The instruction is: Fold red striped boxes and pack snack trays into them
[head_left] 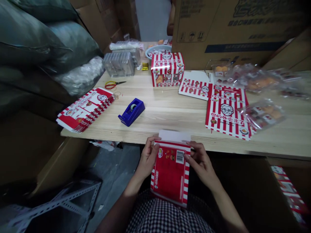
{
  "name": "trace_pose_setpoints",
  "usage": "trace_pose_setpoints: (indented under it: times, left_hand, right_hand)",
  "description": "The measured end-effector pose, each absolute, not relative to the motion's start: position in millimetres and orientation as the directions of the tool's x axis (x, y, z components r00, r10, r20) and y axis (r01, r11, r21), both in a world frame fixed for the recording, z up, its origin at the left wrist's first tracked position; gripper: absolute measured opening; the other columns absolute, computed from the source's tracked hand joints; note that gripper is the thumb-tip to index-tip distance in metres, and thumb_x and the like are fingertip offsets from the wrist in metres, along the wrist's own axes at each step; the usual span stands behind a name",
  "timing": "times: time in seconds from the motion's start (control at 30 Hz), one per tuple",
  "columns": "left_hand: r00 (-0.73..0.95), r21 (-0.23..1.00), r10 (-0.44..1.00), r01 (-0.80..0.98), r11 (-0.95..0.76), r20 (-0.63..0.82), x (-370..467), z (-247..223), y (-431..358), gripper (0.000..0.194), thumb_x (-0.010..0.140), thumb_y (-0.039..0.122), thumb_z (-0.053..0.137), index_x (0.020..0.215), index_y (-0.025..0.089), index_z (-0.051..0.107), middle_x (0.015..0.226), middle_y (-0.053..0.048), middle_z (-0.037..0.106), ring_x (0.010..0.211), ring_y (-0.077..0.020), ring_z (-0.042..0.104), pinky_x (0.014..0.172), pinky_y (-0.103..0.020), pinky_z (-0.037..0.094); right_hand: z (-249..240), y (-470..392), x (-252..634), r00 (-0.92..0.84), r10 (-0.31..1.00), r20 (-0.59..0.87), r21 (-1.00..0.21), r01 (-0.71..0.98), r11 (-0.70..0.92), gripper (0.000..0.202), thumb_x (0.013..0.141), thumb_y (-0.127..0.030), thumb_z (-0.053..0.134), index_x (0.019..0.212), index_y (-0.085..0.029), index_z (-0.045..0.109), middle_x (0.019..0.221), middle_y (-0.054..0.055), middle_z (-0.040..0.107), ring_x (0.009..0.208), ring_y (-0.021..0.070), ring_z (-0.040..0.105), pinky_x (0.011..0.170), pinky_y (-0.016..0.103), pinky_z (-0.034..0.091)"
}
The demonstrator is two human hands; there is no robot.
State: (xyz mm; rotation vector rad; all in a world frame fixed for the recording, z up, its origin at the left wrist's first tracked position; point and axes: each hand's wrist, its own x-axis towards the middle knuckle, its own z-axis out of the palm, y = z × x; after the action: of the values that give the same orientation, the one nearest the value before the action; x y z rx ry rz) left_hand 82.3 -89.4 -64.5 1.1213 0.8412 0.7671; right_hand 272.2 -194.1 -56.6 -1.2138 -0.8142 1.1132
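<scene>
Both hands hold a red-and-white striped paper box [170,171] over my lap, just below the front edge of the wooden table [175,113]. My left hand [147,158] grips its left side near the top. My right hand [199,161] grips its right side beside the barcode. A white flap sticks up from the box's top end. The box's red face with small pictures points toward me.
On the table lie a stack of flat striped boxes [84,108] at the left, a blue tape dispenser [131,111], scissors [113,84], an assembled striped box [167,69], more flat boxes [225,111] and plastic bags of toys [263,113]. Large cardboard cartons [233,29] stand behind.
</scene>
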Motion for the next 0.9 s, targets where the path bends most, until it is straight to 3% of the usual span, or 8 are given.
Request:
trace_pose_setpoints:
  times: [0.1,0.17,0.27,0.4,0.6,0.73,0.8,0.9]
  left_hand:
    - [0.53,0.956,0.822,-0.065,0.286,-0.21,83,-73,-84,0.032,0.094,0.048,0.056,0.112,0.023,0.052,0.081,0.002,0.061,0.064,-0.0126,0.054,0.062,-0.023,0.044]
    - [0.539,0.972,0.819,-0.003,0.235,-0.196,83,-78,-81,0.029,0.095,0.047,0.054,0.109,0.022,0.054,0.081,0.002,0.06,0.066,-0.0128,0.053,0.063,-0.023,0.043]
    - [0.548,0.991,0.83,0.131,0.04,-0.107,82,-78,-78,0.024,0.097,0.042,0.052,0.106,0.02,0.06,0.09,-0.002,0.062,0.081,-0.0159,0.057,0.076,-0.025,0.044]
    - [0.553,0.959,0.832,0.206,-0.193,0.049,75,-68,-75,0.021,0.097,0.034,0.053,0.1,0.018,0.067,0.108,-0.008,0.061,0.104,-0.0209,0.056,0.093,-0.028,0.04]
    - [0.626,0.98,0.78,0.16,-0.118,-0.008,62,-56,-73,0.022,0.098,0.034,0.053,0.091,0.017,0.065,0.092,-0.005,0.06,0.087,-0.0178,0.056,0.081,-0.026,0.041]
    - [0.585,0.984,0.811,0.135,-0.119,0.017,61,-51,-70,0.025,0.1,0.032,0.049,0.085,0.017,0.062,0.098,-0.005,0.061,0.094,-0.0185,0.057,0.087,-0.027,0.041]
    - [0.559,0.988,0.829,0.115,-0.102,0.02,62,-53,-70,0.027,0.098,0.033,0.052,0.08,0.016,0.062,0.103,-0.006,0.062,0.1,-0.0197,0.057,0.091,-0.028,0.041]
    - [0.528,0.994,0.848,0.105,-0.019,-0.04,65,-61,-73,0.03,0.096,0.036,0.056,0.076,0.016,0.063,0.091,-0.004,0.064,0.089,-0.018,0.058,0.083,-0.026,0.044]
  right_hand:
    - [-69,-186,277,0.296,0.948,-0.117,-0.973,-0.226,-0.049,0.017,0.091,-0.034,0.069,0.106,-0.03,0.061,0.109,0.001,0.068,0.093,0.0173,0.067,0.085,0.03,0.054]
    - [-76,-180,281,0.321,0.94,-0.116,-0.971,-0.234,-0.04,0.013,0.089,-0.036,0.07,0.096,-0.028,0.062,0.108,0.0,0.067,0.094,0.017,0.064,0.086,0.029,0.052]
    - [-82,-175,286,0.334,0.935,-0.121,-0.969,-0.243,-0.039,0.02,0.088,-0.037,0.071,0.081,-0.024,0.059,0.105,0.0,0.066,0.092,0.0168,0.062,0.081,0.027,0.049]
    - [-84,-176,287,0.323,0.929,-0.181,-0.963,-0.252,-0.1,0.022,0.085,-0.038,0.075,0.079,-0.023,0.059,0.088,-0.001,0.067,0.076,0.0149,0.058,0.071,0.026,0.047]
    - [-77,-177,278,0.389,0.906,-0.164,-0.968,-0.242,-0.071,0.024,0.075,-0.039,0.084,0.079,-0.023,0.067,0.084,0.0,0.069,0.074,0.0147,0.06,0.069,0.025,0.048]
    - [-64,-173,280,0.291,0.947,-0.138,-0.977,-0.197,-0.082,0.02,0.081,-0.038,0.079,0.086,-0.023,0.068,0.09,0.0,0.069,0.079,0.015,0.061,0.072,0.026,0.048]
    - [-63,-171,282,0.301,0.943,-0.143,-0.981,-0.168,-0.095,0.022,0.083,-0.04,0.078,0.078,-0.022,0.065,0.08,-0.001,0.066,0.069,0.0128,0.056,0.064,0.024,0.044]
    - [-70,-167,281,0.355,0.917,-0.181,-0.974,-0.193,-0.117,0.031,0.08,-0.042,0.079,0.066,-0.021,0.061,0.067,-0.003,0.062,0.059,0.0115,0.051,0.058,0.024,0.04]
